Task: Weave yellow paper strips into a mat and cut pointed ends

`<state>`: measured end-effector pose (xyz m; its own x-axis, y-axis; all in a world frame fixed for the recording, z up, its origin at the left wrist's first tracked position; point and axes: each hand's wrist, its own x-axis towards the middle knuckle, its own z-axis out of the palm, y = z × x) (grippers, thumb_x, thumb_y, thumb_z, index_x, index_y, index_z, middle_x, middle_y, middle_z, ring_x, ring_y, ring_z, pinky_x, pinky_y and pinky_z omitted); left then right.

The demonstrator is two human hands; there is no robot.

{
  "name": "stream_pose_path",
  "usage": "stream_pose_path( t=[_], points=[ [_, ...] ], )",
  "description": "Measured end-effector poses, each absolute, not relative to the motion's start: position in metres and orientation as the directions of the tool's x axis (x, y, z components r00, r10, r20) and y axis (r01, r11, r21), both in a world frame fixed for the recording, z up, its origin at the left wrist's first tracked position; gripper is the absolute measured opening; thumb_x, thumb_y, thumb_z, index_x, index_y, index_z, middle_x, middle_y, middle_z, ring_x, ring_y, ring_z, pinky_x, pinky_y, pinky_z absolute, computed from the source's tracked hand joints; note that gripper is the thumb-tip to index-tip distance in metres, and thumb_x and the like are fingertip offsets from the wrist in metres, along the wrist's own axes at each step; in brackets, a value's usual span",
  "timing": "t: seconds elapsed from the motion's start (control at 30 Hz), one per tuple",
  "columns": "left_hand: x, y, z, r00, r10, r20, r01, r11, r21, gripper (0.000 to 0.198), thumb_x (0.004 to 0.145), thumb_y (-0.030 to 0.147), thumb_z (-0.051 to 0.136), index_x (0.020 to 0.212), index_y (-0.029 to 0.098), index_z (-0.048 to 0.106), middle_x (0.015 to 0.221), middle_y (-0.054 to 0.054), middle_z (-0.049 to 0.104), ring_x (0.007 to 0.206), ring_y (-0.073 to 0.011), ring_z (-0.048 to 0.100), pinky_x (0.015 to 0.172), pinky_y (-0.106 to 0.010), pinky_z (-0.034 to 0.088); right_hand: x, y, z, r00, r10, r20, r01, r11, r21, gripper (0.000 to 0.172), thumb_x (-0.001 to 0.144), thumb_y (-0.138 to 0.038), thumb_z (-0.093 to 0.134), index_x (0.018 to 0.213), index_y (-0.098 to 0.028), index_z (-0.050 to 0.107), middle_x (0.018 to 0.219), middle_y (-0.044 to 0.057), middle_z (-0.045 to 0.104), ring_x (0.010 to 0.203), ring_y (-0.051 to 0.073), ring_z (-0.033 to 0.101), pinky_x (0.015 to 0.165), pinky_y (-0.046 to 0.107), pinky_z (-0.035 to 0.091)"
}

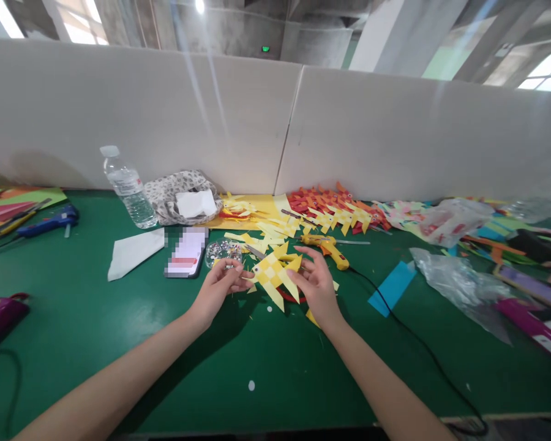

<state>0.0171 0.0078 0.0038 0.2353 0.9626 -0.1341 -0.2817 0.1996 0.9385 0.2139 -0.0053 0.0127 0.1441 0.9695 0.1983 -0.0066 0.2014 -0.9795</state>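
Observation:
A woven paper fish [270, 271] in two yellows, with a small googly eye at its left end, is held up above the table between my hands. My right hand [319, 285] pinches its tail end between thumb and fingers. The curled fingers of my left hand [220, 286] meet the fish's pointed head. Behind my left fingers is a round clear dish [224, 251] of small googly eyes. Scissors [256, 252] lie partly hidden behind the fish, their red handle [291, 296] showing below it. A yellow glue gun [333, 250] rests just beyond my right hand.
At the back lie red-orange paper fish [321, 202] and pale yellow ones [344, 217]. A phone [186, 252], a water bottle [129, 190] and a patterned cloth bag [165, 196] stand left. The glue gun's black cord [408, 331], blue paper [392, 288] and plastic bags [459, 288] lie right.

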Motion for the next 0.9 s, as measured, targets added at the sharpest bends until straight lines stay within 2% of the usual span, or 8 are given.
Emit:
stream_pose_path(
  t=[0.13,0.23,0.3,0.43,0.53,0.6,0.73,0.9],
  points=[
    [0.018,0.007,0.004,0.275,0.951,-0.141,-0.226,0.206,0.952,0.039,0.067,0.038,0.072,0.09,0.018,0.049,0.078,-0.002,0.067,0.067,-0.0132,0.063,0.068,-0.027,0.048,0.214,-0.006,0.007,-0.019,0.98,0.199,0.064,0.199,-0.978,0.041,0.072,-0.03,0.067,0.109,-0.025,0.051,0.079,0.0,0.063,0.06,0.012,0.053,0.056,0.026,0.042],
    [0.017,0.009,0.0,0.259,0.966,0.005,-0.127,0.029,0.992,0.037,0.067,0.034,0.073,0.09,0.019,0.048,0.062,0.007,0.051,0.053,-0.0073,0.048,0.055,-0.021,0.039,0.209,-0.008,0.005,-0.135,0.967,0.216,0.186,0.238,-0.953,0.038,0.075,-0.031,0.064,0.11,-0.024,0.053,0.071,-0.002,0.06,0.054,0.011,0.047,0.052,0.024,0.037],
    [0.015,0.009,-0.003,0.217,0.971,0.097,-0.047,-0.088,0.995,0.032,0.071,0.033,0.07,0.091,0.02,0.049,0.06,0.009,0.042,0.052,-0.0071,0.041,0.051,-0.02,0.033,0.205,-0.007,0.008,-0.148,0.959,0.241,0.325,0.277,-0.904,0.032,0.077,-0.033,0.062,0.108,-0.024,0.055,0.069,-0.002,0.058,0.051,0.01,0.044,0.05,0.024,0.035],
    [0.015,0.004,-0.004,0.135,0.977,0.167,-0.018,-0.166,0.986,0.02,0.079,0.032,0.06,0.089,0.02,0.047,0.065,0.007,0.041,0.056,-0.0088,0.04,0.056,-0.022,0.034,0.199,0.013,0.024,-0.067,0.927,0.369,0.647,0.322,-0.691,0.028,0.082,-0.036,0.054,0.106,-0.023,0.055,0.074,-0.001,0.06,0.055,0.012,0.051,0.054,0.026,0.039],
    [0.018,0.0,-0.004,0.178,0.966,0.19,0.008,-0.194,0.981,0.015,0.082,0.032,0.055,0.088,0.021,0.046,0.063,0.007,0.04,0.057,-0.0098,0.041,0.056,-0.022,0.034,0.2,0.051,0.038,-0.09,0.915,0.394,0.831,0.287,-0.476,0.032,0.089,-0.034,0.043,0.118,-0.022,0.047,0.097,0.004,0.064,0.07,0.015,0.059,0.067,0.029,0.045],
    [0.019,-0.002,-0.005,0.232,0.95,0.209,0.065,-0.229,0.971,0.013,0.083,0.03,0.052,0.088,0.021,0.045,0.063,0.007,0.041,0.056,-0.0102,0.041,0.055,-0.022,0.034,0.206,0.082,0.042,-0.066,0.946,0.317,0.943,0.163,-0.291,0.035,0.092,-0.022,0.031,0.126,-0.018,0.04,0.111,0.009,0.061,0.088,0.017,0.06,0.079,0.03,0.046],
    [0.019,-0.003,-0.007,0.335,0.914,0.229,0.139,-0.288,0.947,0.01,0.085,0.028,0.049,0.09,0.021,0.044,0.065,0.006,0.045,0.055,-0.0099,0.042,0.053,-0.022,0.033,0.22,0.137,0.037,-0.058,0.989,0.139,0.983,0.081,-0.165,0.046,0.083,-0.007,0.048,0.129,-0.01,0.04,0.116,0.018,0.058,0.103,0.024,0.057,0.087,0.034,0.045],
    [0.018,-0.002,-0.008,0.356,0.905,0.232,0.16,-0.304,0.939,0.01,0.085,0.028,0.049,0.09,0.022,0.044,0.065,0.006,0.045,0.053,-0.0099,0.043,0.051,-0.022,0.033,0.229,0.174,0.029,-0.045,0.992,-0.115,0.999,0.043,-0.015,0.034,0.088,-0.033,0.054,0.117,-0.015,0.053,0.117,0.009,0.056,0.099,0.02,0.058,0.082,0.04,0.05]
  ],
)
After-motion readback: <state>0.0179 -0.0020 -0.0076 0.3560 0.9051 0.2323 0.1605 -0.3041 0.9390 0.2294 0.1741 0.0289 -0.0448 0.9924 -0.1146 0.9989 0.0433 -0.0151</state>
